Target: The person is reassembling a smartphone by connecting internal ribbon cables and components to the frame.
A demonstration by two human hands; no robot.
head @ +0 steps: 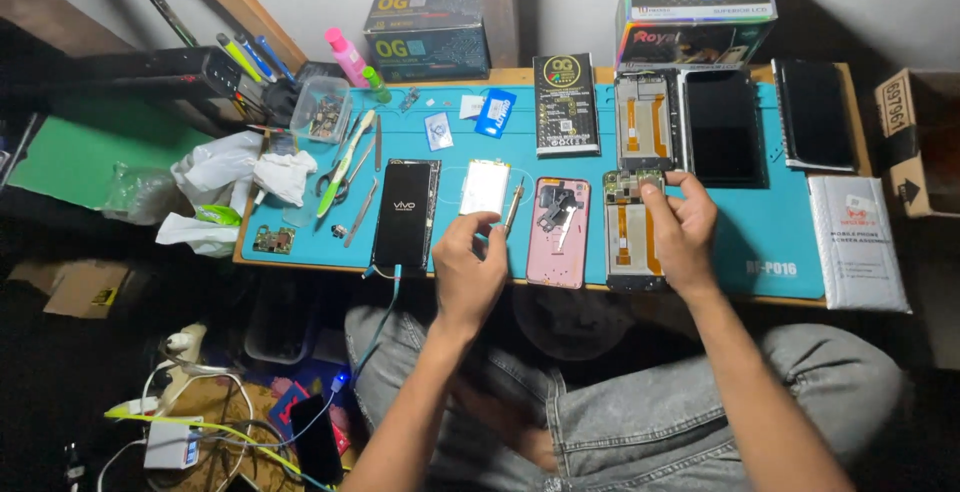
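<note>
Left hand (468,267) at frame centre, grip pinched narrow near white battery (485,187), holding nothing clearly visible. Right hand (682,230) pinching top of opened phone frame (632,230), centre-right on blue mat (780,237). Risk: orange flex tearing if tugged; pink back cover (558,232) just beside, easily knocked off desk edge.

Both forearms extended forward; left hand (468,270) fingers curled, right hand (683,232) fingertips pinched, palm down.

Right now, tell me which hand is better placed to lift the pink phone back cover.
Probably the left hand: it hovers empty just beside the pink phone back cover. The right hand is busy, its fingers resting on the opened phone frame.
</note>
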